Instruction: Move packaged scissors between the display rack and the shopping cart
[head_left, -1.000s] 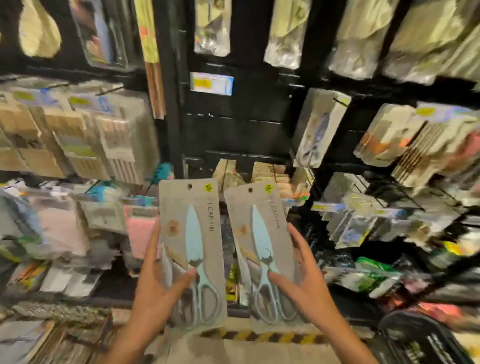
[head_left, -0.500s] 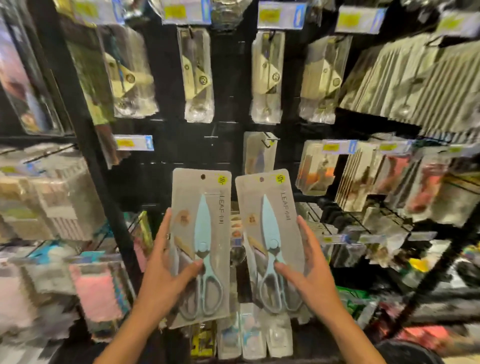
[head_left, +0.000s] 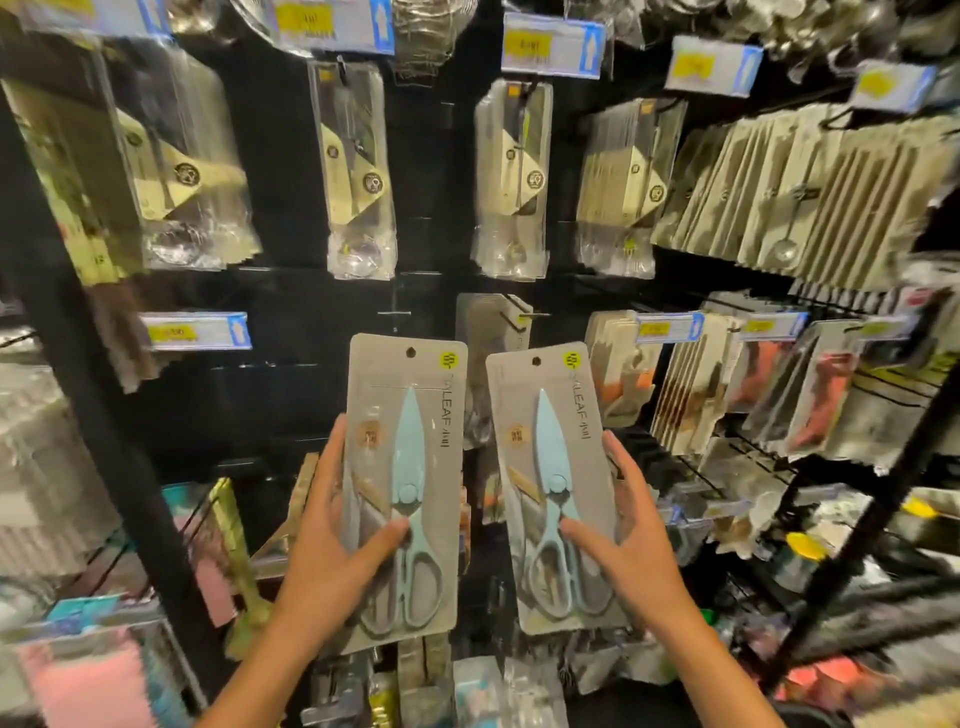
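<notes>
In front of the rack (head_left: 291, 322), both hands hold one pack of scissors each, upright and side by side with a narrow dark gap between them. The left hand (head_left: 332, 551) grips the left pack (head_left: 410, 467) by its outer edge: the thumb lies across the front of the card, its tip on the pale blue scissors just below the pivot, and the fingers (head_left: 335, 452) reach up along the card's left edge, close together, their ends hidden behind it. The right hand (head_left: 631, 551) mirrors this on the right pack (head_left: 550, 467): thumb across the front, tip beside the scissors' neck above the handle loops, fingers (head_left: 621, 462) held together along the card's right edge and wrapped behind it. Each card is grey with a hang hole and a small yellow sticker at the top, well above the fingertips; the blades point up past the thumbs, the loops sit below them near the palms.

Beyond the fingertips, between the two packs, a hook (head_left: 519, 317) juts from the dark panel with a grey pack (head_left: 488, 332) hanging on it, partly hidden by the two cards. Above that hang clear bags (head_left: 358, 171) of metal utensils in a row, under blue-and-yellow price tags (head_left: 553, 45). Right of the right-hand fingers are rows of blurred hanging packets (head_left: 810, 197). Left of the left-hand fingers a price tag (head_left: 197, 331) sits on the dark panel, with blurred goods beyond the black upright (head_left: 104, 415).
</notes>
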